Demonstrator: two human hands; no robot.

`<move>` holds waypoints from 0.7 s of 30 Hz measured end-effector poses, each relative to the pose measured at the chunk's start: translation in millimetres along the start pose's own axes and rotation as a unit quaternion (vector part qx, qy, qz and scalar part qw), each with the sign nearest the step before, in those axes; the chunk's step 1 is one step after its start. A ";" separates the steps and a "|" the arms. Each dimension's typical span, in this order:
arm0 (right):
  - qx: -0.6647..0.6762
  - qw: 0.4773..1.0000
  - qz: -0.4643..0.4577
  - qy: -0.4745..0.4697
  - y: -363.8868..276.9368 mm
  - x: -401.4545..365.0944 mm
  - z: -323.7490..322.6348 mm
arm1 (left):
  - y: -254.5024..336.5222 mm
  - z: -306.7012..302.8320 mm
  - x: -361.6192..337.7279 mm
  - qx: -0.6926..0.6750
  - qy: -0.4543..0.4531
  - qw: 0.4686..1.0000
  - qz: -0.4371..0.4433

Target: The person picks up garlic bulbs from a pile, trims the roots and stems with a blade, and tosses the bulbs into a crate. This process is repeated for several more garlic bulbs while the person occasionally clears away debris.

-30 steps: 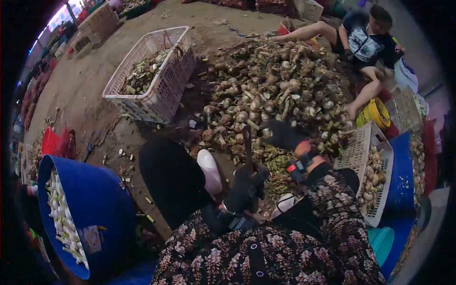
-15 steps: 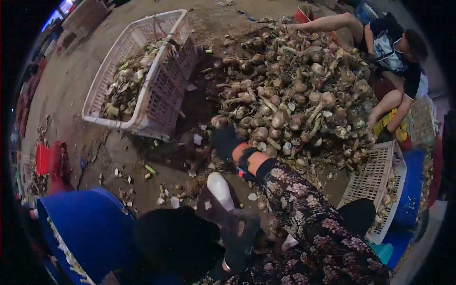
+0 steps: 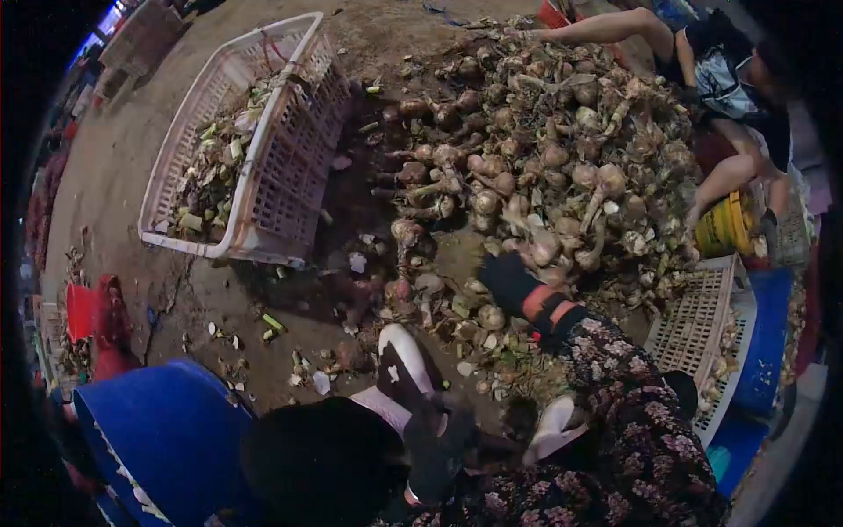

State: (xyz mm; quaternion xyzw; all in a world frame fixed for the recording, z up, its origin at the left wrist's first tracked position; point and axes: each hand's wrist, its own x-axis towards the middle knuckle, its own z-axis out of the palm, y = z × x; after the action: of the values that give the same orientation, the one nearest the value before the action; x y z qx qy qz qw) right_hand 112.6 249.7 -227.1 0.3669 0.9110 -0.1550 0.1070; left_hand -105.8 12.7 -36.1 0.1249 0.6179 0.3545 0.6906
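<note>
A broad heap of garlic bulbs [image 3: 553, 158] with dirty stalks lies on the ground in front of me. My right hand [image 3: 509, 281], in a black glove, reaches onto the near edge of that heap. Its fingers point into the bulbs and are too dark and blurred to show what they hold, if anything. Low in the middle, my left hand [image 3: 436, 452] is in a dark glove close to my legs. Its fingers blend into the shadow, so any held thing cannot be made out. White boots [image 3: 404, 351] show between my hands and the heap.
A white plastic crate [image 3: 290, 176] holding cut stalks stands tilted at the upper left. At the lower left is a blue tub [image 3: 167, 430]. Another person [image 3: 724, 79] sits beyond the heap at right, near a pale crate [image 3: 698, 329] and a yellow container [image 3: 727, 226].
My right hand has moved right along the near side of the heap. Loose bulbs and bare ground now show where it was. My left hand stays low near my legs.
</note>
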 end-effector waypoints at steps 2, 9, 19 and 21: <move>0.054 0.997 0.049 0.002 16.0 -40.2 -1.3 | -4.1 -0.2 -2.2 -0.005 -0.004 1.000 0.003; 0.075 0.973 0.216 0.031 57.0 -163.6 8.2 | -13.2 8.5 -5.9 -0.015 -0.027 1.000 -0.001; 0.037 0.988 -0.042 0.142 -87.1 24.0 -101.6 | -13.8 9.1 -3.6 -0.016 -0.020 1.000 -0.016; 0.017 0.975 -0.099 0.199 -113.6 88.3 -90.8 | -13.1 6.4 -3.3 -0.014 -0.012 1.000 -0.019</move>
State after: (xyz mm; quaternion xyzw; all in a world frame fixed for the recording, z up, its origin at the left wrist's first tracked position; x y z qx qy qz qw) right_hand -37.0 261.0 -146.9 0.3005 0.9430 -0.1037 -0.0983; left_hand -95.4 2.8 -40.3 0.1078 0.6070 0.3484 0.7061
